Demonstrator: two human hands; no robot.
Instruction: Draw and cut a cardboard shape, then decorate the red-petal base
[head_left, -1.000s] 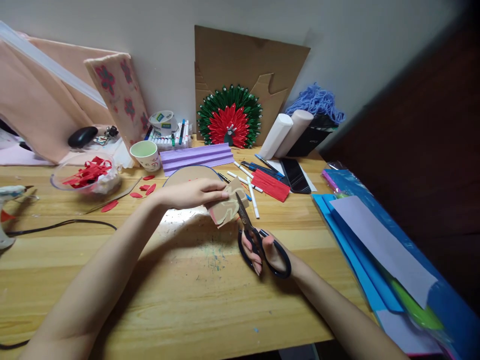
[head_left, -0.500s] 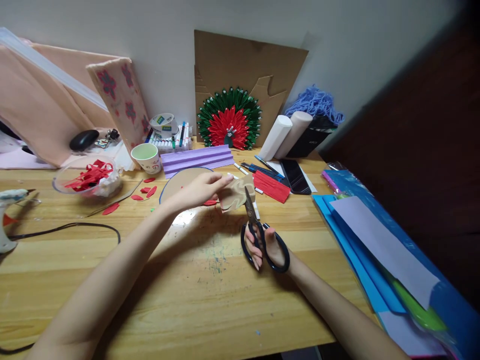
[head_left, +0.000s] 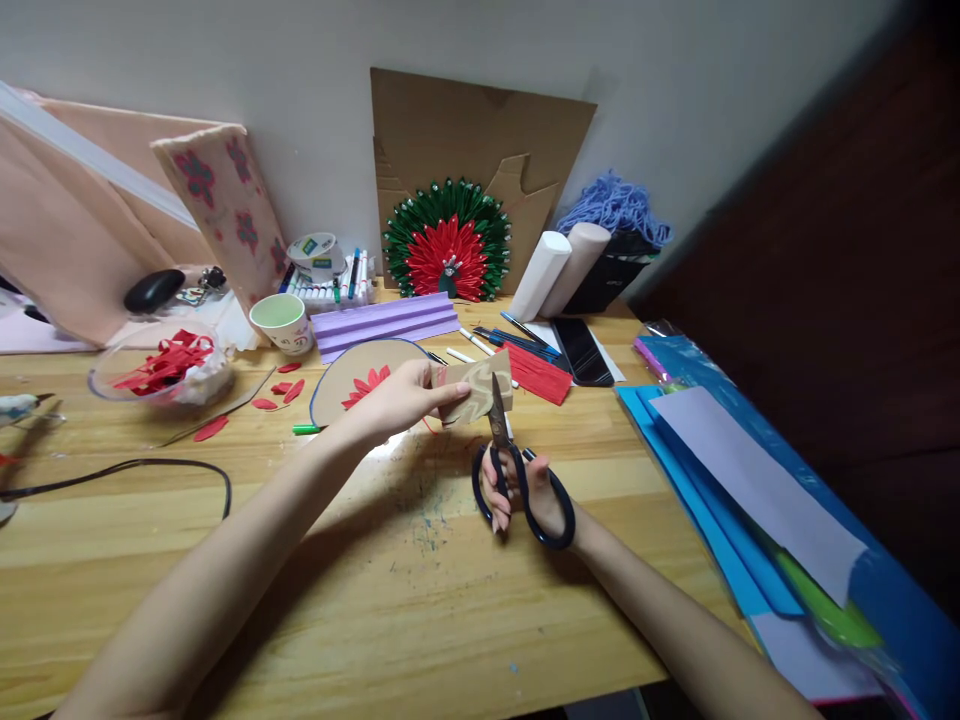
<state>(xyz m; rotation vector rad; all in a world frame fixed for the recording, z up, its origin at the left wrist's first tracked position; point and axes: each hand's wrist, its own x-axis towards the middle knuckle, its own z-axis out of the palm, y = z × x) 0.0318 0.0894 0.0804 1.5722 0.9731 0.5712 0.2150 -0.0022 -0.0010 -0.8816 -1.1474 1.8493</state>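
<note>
My left hand point(head_left: 412, 398) is closed on a small piece of cardboard point(head_left: 474, 392) with wavy pale lines on it, held above the table. In my right hand point(head_left: 541, 498) are black-handled scissors point(head_left: 498, 425), fingers through the loops and blades pointing up. Their blades lie against the right part of the cardboard; whether they are cutting into it I cannot tell. Behind my left hand, a blue-rimmed cardboard disc point(head_left: 337, 372) bears red petals point(head_left: 366, 384) and is partly covered by the hand.
A green and red peacock craft point(head_left: 450, 245) leans on a cardboard sheet point(head_left: 480, 120) at the back. Left stand a paper cup point(head_left: 283, 325) and a bowl of red scraps point(head_left: 161, 365). Red crepe paper point(head_left: 536, 375) and a phone point(head_left: 583, 352) lie right, near blue folders point(head_left: 675, 480).
The view has shifted slightly to the right. My left thumb has come down over the cardboard's face, and more of the red-petalled disc shows. The scissors stay at the cardboard.
</note>
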